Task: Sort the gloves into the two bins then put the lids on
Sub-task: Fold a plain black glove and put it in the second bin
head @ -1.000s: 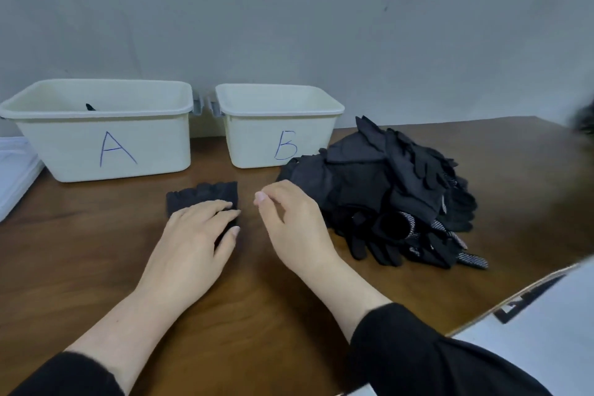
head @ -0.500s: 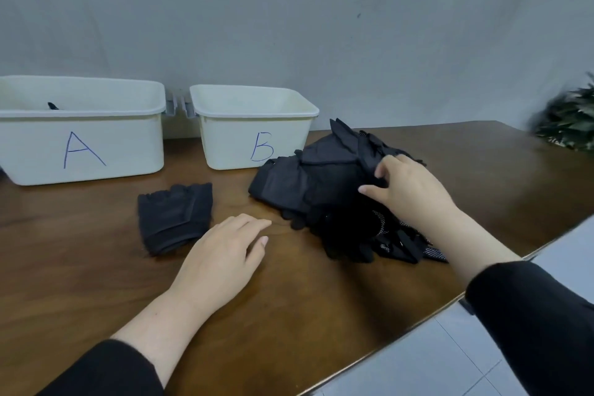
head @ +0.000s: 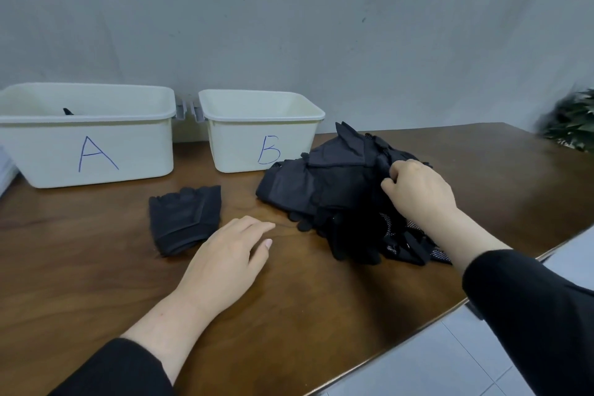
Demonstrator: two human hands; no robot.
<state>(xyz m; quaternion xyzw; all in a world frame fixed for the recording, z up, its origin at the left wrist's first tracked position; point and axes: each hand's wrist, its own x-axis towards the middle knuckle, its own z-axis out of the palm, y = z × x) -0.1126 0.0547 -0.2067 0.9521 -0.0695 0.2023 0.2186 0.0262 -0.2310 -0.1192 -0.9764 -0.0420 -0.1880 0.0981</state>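
Note:
A pile of black gloves (head: 340, 190) lies on the wooden table (head: 96, 283), right of the bins. My right hand (head: 418, 193) is on top of the pile with curled fingers pinching a glove. A single black fingerless glove (head: 184, 217) lies flat in front of the bins. My left hand (head: 228, 257) rests palm down on the table just right of it, fingers relaxed, holding nothing. White bin A (head: 93, 151) stands at the back left with a dark glove tip showing inside. White bin B (head: 260, 135) stands beside it; its inside is mostly hidden.
A white flat object (head: 4, 164) peeks in at the far left edge. A green plant (head: 572, 122) is blurred at the far right. The table's front edge runs diagonally at lower right, with grey floor tiles (head: 450, 357) beyond it.
My right hand moved from beside the single glove over to the pile and now curls its fingers on a glove there. My left hand slid off the single glove onto the table.

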